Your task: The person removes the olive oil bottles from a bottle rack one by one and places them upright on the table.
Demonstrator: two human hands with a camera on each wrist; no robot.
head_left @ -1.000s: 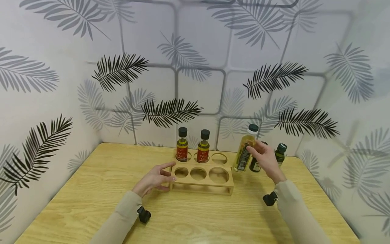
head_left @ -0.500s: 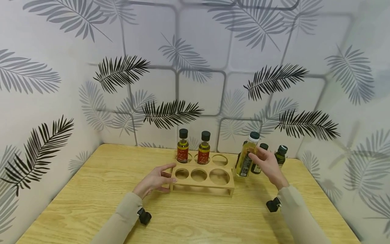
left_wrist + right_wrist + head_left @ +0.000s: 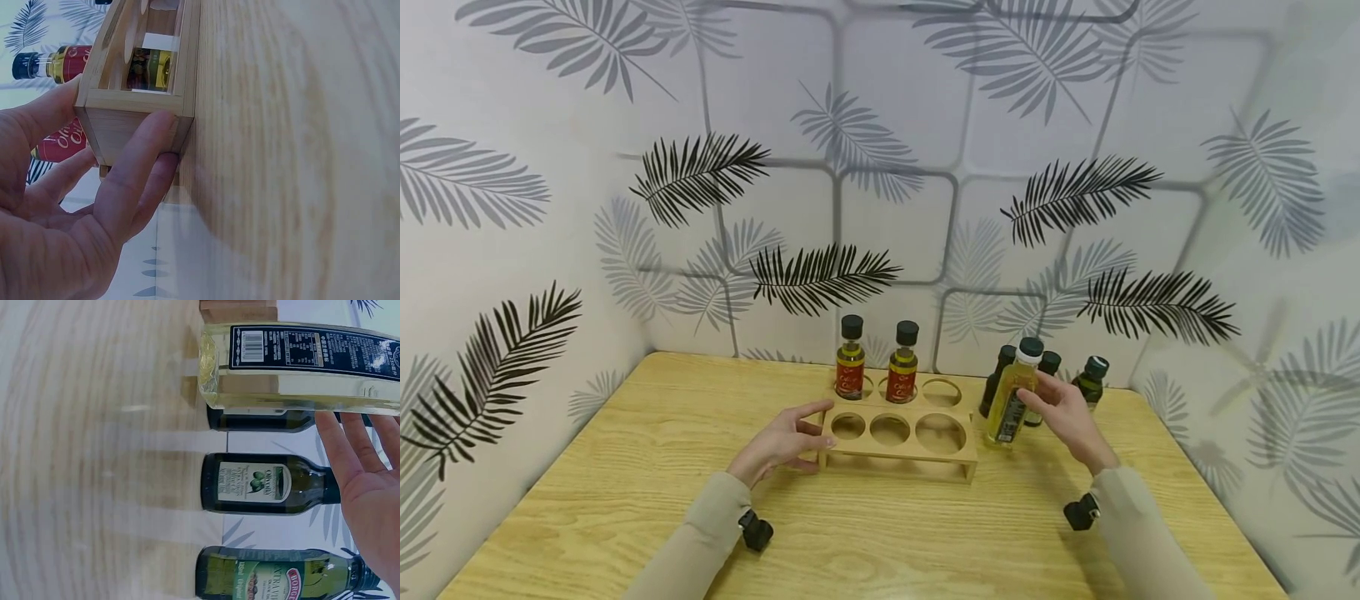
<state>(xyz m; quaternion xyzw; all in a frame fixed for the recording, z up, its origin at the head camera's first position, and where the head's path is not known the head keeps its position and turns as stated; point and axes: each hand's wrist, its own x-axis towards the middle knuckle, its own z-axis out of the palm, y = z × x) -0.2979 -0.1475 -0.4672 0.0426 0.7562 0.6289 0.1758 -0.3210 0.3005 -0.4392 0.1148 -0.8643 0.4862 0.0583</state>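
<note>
Two red-labelled bottles (image 3: 850,379) upright in the left and middle rear holes of the wooden rack (image 3: 880,451), on the wooden table (image 3: 692,417). At the rack's left end, the left hand (image 3: 782,442), fingers spread wide with tips against the wood; to the right, the right hand (image 3: 1067,417), thumb and fingers in a narrow pinch on a clear bottle of yellow oil (image 3: 1008,411). Just beside the rack's right end, slightly tilted, in front of the dark green bottles (image 3: 256,484), that clear bottle, contact between base and table impossible to tell.
</note>
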